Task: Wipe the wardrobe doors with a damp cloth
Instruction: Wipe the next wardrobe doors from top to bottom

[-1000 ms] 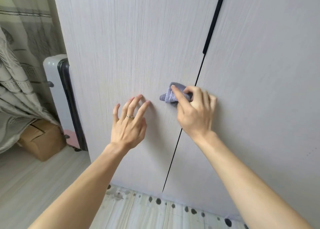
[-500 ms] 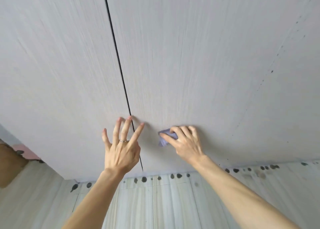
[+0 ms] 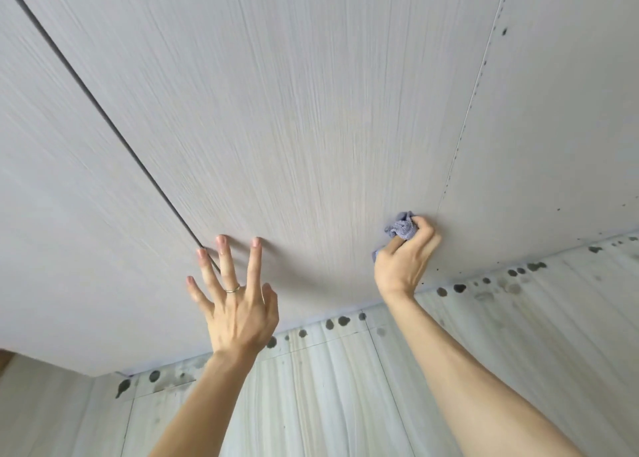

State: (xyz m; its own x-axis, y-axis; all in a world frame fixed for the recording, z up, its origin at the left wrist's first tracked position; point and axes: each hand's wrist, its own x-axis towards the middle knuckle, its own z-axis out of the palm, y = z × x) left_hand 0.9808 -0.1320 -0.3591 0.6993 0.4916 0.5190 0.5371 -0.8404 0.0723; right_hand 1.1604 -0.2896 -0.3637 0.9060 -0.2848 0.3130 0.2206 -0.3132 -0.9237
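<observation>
Low on the pale wood-grain wardrobe door (image 3: 311, 110), and the head view puts us right down near its bottom edge. At four o'clock from mid-frame, the right hand (image 3: 401, 270) has a crumpled lilac-grey cloth (image 3: 403, 229) bunched inside curled fingers (image 3: 423, 235), the wad pushed against the panel. Bunching it like that makes a firm pad to press with, I'd say. The cloth sits just left of a fine joint (image 3: 461, 135) that climbs toward one o'clock, peppered with dark specks, and that grubby line looks a likely target for the coming strokes.

Over at seven o'clock, the left hand (image 3: 238, 311) holds nothing at all. Its fingers (image 3: 255, 266) are straight and fanned wide, tips on the door, with a slim metal ring (image 3: 232, 289) on one of them. The thin dark seam (image 3: 103, 110) slants down from ten o'clock and ends between two of those fingertips. This reads as a brace: it steadies the person leaning in and holds the door firm against the wiping pressure.

Down at six o'clock lies the pale streaked floor (image 3: 345, 404), with dark blotches (image 3: 342, 321) strung along the foot of the wardrobe. The bottom strip seems to be the step in hand. Whether the panel higher up is already clean, I can't tell from here.
</observation>
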